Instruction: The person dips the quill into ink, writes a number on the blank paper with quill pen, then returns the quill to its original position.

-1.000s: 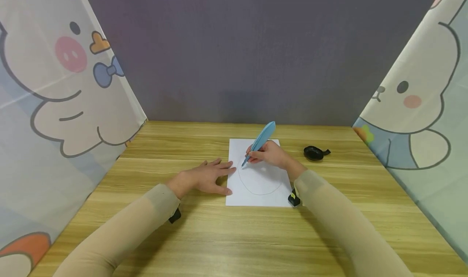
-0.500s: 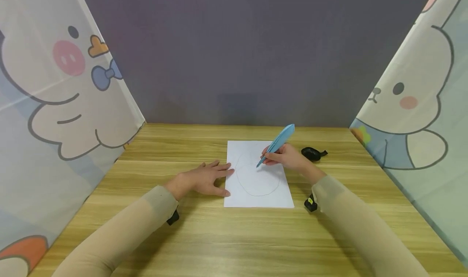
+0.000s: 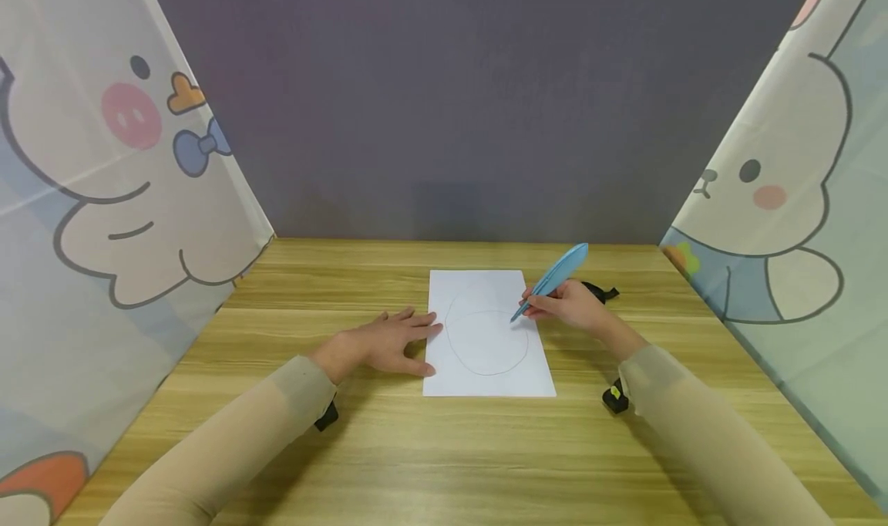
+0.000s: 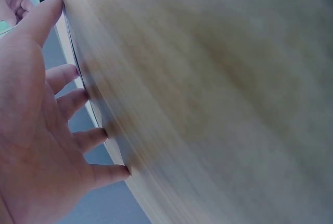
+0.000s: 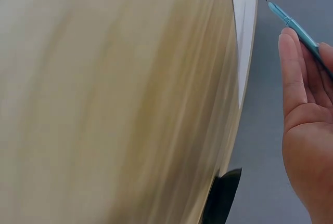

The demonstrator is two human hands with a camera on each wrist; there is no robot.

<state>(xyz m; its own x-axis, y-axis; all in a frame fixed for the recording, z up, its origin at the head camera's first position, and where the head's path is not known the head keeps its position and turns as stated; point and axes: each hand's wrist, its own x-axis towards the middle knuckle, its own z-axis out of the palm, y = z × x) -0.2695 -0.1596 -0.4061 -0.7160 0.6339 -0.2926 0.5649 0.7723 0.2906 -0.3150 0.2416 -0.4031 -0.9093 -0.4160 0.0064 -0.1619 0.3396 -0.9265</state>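
In the head view a white sheet of paper (image 3: 486, 360) lies on the wooden table, bearing a thin rounded outline with a curved line across its upper part. My left hand (image 3: 391, 342) rests with spread fingers, thumb and fingertips at the sheet's left edge. A light blue feather-shaped pen (image 3: 555, 273) is pinched in my right hand (image 3: 569, 304), over the sheet's right edge. The right wrist view shows the pen's tip raised above the table surface, apart from the paper (image 5: 243, 31). In the left wrist view my left hand's fingertips (image 4: 96, 136) touch the table.
A black object with a short strap (image 3: 602, 291) lies behind my right hand, partly hidden by it. A dark grey panel (image 3: 458, 109) stands at the table's back edge. Cartoon-printed cloths (image 3: 139, 225) flank both sides. Wooden tabletop (image 3: 444, 456) extends in front of the paper.
My right hand has moved right with the pen, from the left part of the drawing to the sheet's right side. A curved line within the outline is now visible. My left hand stays put.
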